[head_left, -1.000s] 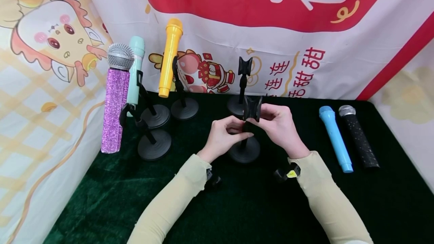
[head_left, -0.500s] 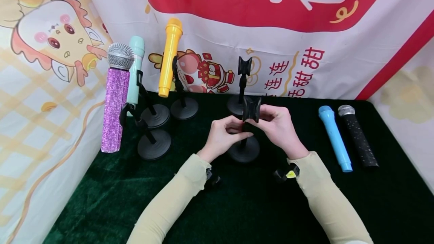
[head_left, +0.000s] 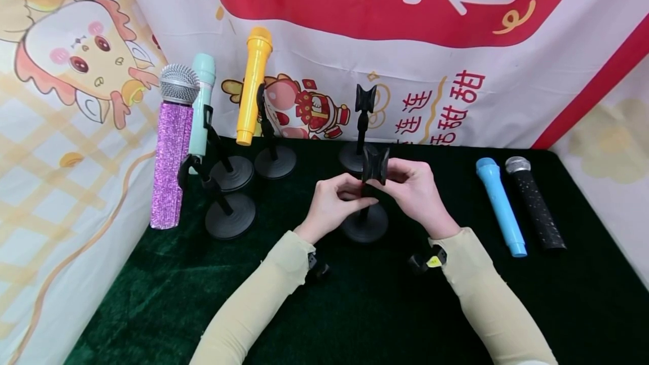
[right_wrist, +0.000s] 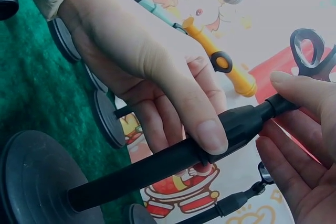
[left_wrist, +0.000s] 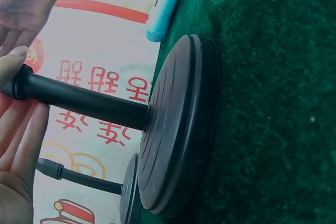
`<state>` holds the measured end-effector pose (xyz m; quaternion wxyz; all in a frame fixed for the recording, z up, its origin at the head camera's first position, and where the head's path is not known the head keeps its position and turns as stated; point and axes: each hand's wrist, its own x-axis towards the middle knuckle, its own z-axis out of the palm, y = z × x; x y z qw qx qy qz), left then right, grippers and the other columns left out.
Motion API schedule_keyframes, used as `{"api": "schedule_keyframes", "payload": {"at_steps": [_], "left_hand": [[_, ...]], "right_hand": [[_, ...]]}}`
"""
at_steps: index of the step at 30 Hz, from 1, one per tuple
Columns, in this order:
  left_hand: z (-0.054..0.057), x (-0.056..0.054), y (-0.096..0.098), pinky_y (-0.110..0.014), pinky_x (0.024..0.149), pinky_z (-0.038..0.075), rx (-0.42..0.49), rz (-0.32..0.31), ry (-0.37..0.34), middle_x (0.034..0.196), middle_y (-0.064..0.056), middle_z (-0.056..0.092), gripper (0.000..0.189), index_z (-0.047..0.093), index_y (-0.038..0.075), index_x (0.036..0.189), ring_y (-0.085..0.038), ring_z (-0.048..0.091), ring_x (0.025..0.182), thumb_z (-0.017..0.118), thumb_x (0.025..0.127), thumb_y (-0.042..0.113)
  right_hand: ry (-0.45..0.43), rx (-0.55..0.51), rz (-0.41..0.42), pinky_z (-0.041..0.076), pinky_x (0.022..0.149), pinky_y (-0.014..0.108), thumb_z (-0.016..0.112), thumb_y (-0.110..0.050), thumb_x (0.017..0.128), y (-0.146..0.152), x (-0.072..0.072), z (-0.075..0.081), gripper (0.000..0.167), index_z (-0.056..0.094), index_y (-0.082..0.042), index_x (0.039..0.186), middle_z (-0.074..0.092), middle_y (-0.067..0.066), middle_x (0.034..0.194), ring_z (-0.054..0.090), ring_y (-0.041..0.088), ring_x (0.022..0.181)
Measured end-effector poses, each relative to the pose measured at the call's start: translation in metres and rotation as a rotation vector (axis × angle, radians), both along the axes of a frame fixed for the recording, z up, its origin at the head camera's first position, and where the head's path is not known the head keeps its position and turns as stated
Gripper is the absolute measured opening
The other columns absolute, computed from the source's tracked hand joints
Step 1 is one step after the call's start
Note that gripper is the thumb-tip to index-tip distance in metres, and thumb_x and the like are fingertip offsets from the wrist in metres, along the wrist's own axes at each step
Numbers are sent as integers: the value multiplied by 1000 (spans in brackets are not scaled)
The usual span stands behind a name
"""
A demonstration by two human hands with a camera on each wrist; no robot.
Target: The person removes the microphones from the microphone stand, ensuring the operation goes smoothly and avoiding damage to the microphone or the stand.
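Both hands are on a black microphone stand (head_left: 366, 224) in the middle of the table, its round base resting on the green cloth. My left hand (head_left: 327, 204) pinches the pole at its collar (right_wrist: 215, 153) between thumb and fingers. Higher up, my right hand (head_left: 418, 193) grips the narrow neck just below the clip, with the thumb (right_wrist: 294, 87) on the near side. The clip (head_left: 376, 165) at the top holds no microphone. In the left wrist view the lower pole (left_wrist: 89, 98) runs straight into the ridged base (left_wrist: 178, 129).
Behind stands another bare stand (head_left: 363, 123). At left, stands carry a purple glittery microphone (head_left: 171, 168), a mint one (head_left: 201, 111) and a yellow one (head_left: 253, 89). A blue microphone (head_left: 502, 207) and a black speckled one (head_left: 536, 204) lie at right. A printed cloth (head_left: 314, 21) hangs behind.
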<state>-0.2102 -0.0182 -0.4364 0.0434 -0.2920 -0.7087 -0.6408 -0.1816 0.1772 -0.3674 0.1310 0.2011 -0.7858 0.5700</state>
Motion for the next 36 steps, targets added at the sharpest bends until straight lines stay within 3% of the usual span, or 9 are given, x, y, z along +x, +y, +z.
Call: {"api": "schedule_keyframes", "payload": {"at_steps": [6, 15, 25, 31, 36], "left_hand": [[0, 0, -1, -34, 76, 61, -2, 1, -8, 100, -1, 75, 21, 74, 9, 105, -16, 73, 86, 83, 86, 8], [0, 0, -2, -34, 76, 61, 10, -5, -1, 99, 5, 74, 20, 74, 16, 103, -16, 73, 86, 84, 87, 17], [-2, -2, -14, -34, 83, 60, -31, -27, -41, 108, -2, 74, 25, 72, 19, 110, -16, 72, 94, 83, 88, 21], [-1, -10, -36, -39, 90, 58, -79, 64, -47, 112, 5, 73, 36, 72, 20, 115, -15, 70, 102, 86, 84, 32], [2, -20, -58, -42, 94, 55, -69, 206, 16, 114, 8, 72, 39, 72, 20, 117, -14, 69, 105, 88, 83, 28]], "right_hand": [[-12, -2, 1, 60, 78, 29, 81, -6, 89, -1, 1, -4, 16, 79, -7, 104, 76, 2, 94, 73, 17, 87], [-13, -13, 8, 60, 79, 30, 81, -5, 88, -2, -1, -10, 15, 79, -7, 103, 76, 2, 93, 73, 17, 88], [-16, 15, -9, 60, 80, 32, 79, 2, 88, -3, -2, -12, 17, 77, -1, 105, 76, 7, 94, 73, 16, 88], [-15, 11, 2, 60, 80, 32, 81, -7, 88, -2, -1, -10, 16, 79, -8, 104, 76, 1, 93, 73, 18, 87], [-29, 6, 5, 60, 79, 30, 83, -11, 88, 1, -2, -15, 15, 79, -10, 102, 76, 0, 92, 73, 18, 85]]}}
